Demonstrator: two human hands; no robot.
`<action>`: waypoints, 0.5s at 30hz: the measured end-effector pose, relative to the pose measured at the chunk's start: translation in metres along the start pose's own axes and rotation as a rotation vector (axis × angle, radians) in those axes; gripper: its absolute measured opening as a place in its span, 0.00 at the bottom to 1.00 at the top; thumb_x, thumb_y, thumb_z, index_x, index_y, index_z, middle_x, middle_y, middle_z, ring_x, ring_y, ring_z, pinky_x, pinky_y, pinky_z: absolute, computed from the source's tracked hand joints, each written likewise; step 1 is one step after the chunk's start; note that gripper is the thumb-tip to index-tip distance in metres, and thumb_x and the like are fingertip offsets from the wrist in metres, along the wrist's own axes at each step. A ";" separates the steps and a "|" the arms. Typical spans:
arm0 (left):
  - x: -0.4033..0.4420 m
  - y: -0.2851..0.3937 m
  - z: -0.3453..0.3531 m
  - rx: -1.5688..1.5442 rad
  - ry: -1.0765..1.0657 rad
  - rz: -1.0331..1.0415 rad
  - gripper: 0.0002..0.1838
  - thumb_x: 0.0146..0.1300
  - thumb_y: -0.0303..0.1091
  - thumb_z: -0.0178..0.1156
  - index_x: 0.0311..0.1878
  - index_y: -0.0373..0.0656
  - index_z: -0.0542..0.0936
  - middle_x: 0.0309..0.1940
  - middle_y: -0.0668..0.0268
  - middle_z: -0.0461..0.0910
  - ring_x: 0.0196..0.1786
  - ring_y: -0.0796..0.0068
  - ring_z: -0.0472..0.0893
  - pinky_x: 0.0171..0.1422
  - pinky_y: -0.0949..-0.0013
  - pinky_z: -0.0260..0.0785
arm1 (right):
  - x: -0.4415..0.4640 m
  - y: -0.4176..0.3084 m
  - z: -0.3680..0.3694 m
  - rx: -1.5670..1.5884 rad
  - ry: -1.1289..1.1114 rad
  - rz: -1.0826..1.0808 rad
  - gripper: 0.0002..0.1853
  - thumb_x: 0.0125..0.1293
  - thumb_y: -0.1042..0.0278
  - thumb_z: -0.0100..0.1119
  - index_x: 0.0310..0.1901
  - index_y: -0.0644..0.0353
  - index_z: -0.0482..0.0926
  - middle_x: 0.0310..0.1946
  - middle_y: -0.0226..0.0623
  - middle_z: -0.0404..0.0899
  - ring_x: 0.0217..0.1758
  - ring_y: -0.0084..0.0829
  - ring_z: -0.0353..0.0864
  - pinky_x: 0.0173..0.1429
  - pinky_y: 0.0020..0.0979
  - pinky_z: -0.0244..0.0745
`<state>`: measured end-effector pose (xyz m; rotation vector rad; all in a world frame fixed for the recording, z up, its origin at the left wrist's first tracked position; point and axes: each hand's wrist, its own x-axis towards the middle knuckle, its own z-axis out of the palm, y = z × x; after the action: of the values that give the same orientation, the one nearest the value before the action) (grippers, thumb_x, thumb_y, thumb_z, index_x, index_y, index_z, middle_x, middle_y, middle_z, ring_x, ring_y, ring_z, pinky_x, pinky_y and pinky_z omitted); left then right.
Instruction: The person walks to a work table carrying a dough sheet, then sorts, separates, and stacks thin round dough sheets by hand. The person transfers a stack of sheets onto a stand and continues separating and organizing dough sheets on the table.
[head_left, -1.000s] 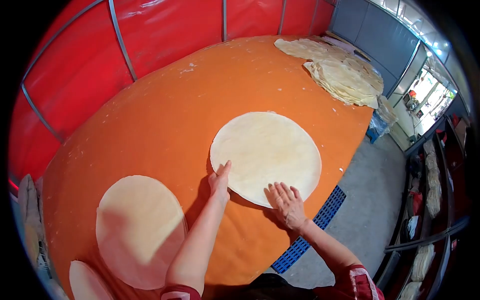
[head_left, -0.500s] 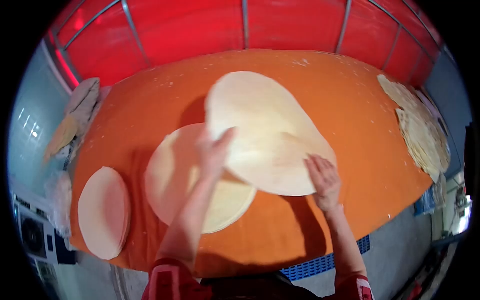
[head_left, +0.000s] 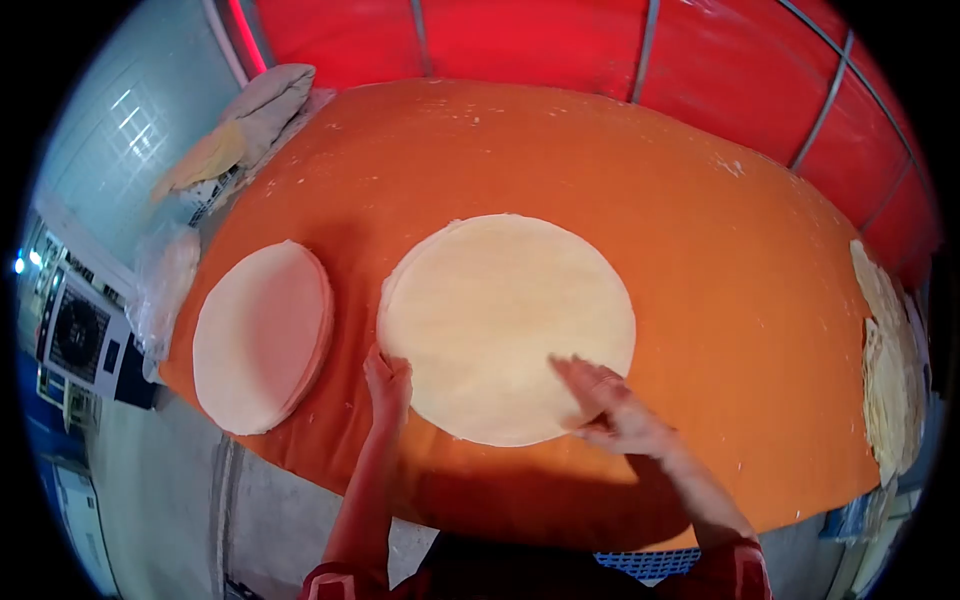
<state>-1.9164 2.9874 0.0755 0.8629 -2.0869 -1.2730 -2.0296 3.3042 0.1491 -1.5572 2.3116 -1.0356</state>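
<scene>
The cream, round, dough-like sheet (head_left: 508, 325), raised before, now lies flat at frame centre; my right grip (head_left: 618, 412) is wide, my left grip (head_left: 388, 380) I cannot tell.

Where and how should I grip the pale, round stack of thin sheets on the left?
Probably grip the stack by its right rim, coming from the right over the bare orange tabletop; its thick edge shows there, while its flat top offers nothing to pinch.
</scene>
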 end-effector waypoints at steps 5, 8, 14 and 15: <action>0.004 -0.003 0.012 -0.119 0.093 -0.106 0.14 0.47 0.24 0.49 0.40 0.33 0.66 0.36 0.60 0.66 0.42 0.69 0.64 0.45 0.68 0.59 | 0.021 0.060 -0.004 0.676 0.593 0.376 0.33 0.52 0.60 0.56 0.57 0.66 0.55 0.54 0.51 0.60 0.60 0.39 0.57 0.61 0.34 0.53; 0.011 0.003 0.001 -0.137 -0.017 -0.097 0.17 0.50 0.26 0.49 0.46 0.33 0.65 0.38 0.61 0.66 0.42 0.73 0.66 0.43 0.73 0.62 | 0.043 0.080 0.035 0.128 0.811 0.443 0.35 0.52 0.61 0.55 0.57 0.71 0.53 0.54 0.51 0.59 0.58 0.38 0.58 0.59 0.30 0.54; 0.019 -0.006 -0.002 -0.379 0.106 -0.205 0.18 0.43 0.22 0.52 0.41 0.31 0.66 0.29 0.61 0.71 0.29 0.71 0.72 0.33 0.74 0.65 | 0.039 0.109 0.027 0.355 0.845 0.333 0.26 0.49 0.72 0.55 0.49 0.71 0.60 0.44 0.46 0.67 0.48 0.34 0.67 0.48 0.29 0.65; 0.022 0.002 -0.010 -0.388 0.104 -0.200 0.18 0.43 0.22 0.52 0.41 0.31 0.66 0.29 0.61 0.71 0.29 0.71 0.72 0.33 0.74 0.65 | 0.029 0.111 0.014 0.537 0.737 0.381 0.25 0.46 0.75 0.56 0.47 0.70 0.61 0.40 0.44 0.68 0.44 0.32 0.69 0.43 0.28 0.67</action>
<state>-1.9243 2.9659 0.0842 0.9497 -1.6271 -1.6310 -2.1188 3.2967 0.0755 -0.5460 2.2581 -2.1217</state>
